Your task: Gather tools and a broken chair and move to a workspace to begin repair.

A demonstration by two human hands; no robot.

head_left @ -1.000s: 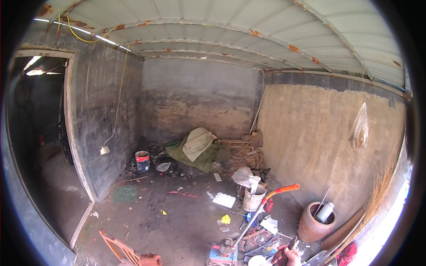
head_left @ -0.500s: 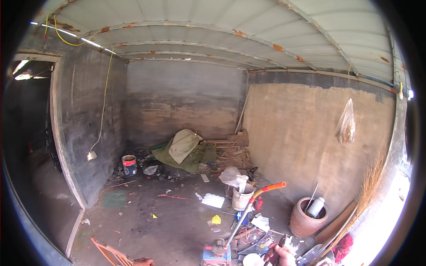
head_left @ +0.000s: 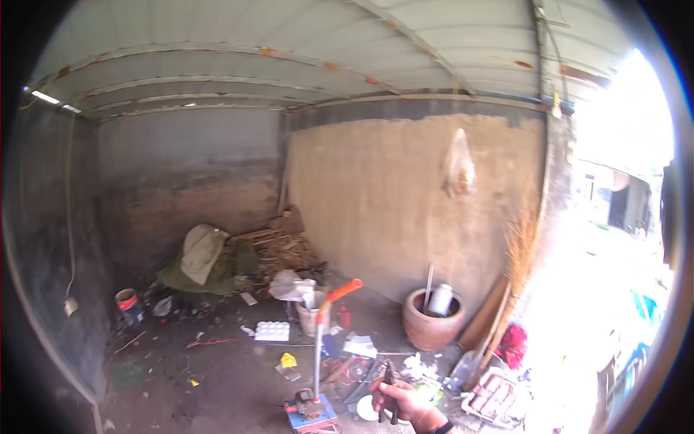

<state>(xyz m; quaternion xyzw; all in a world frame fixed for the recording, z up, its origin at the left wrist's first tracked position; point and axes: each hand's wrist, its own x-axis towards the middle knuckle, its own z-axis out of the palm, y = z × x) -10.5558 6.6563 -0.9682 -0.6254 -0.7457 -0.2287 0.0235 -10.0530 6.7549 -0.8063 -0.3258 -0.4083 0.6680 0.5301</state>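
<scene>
**Pliers in hand over a littered floor**

We saw our right hand [head_left: 406,402] low in the view, its fingers [head_left: 390,393] curled tight round dark pliers [head_left: 389,383], which stood nearly upright in the fist. Our left hand was out of view, so we could not tell its state. Just left of the hand stood a floor pump [head_left: 316,362], its grey shaft rising from a blue base to an orange handle. Behind the pump sat a bucket [head_left: 312,316], and a white tray [head_left: 272,331] lay near it. A clay pot [head_left: 431,329] rested by the wall [head_left: 390,188] with a broom [head_left: 517,267] leaning beside it. A red can [head_left: 128,304] stood well apart, at far left.
</scene>
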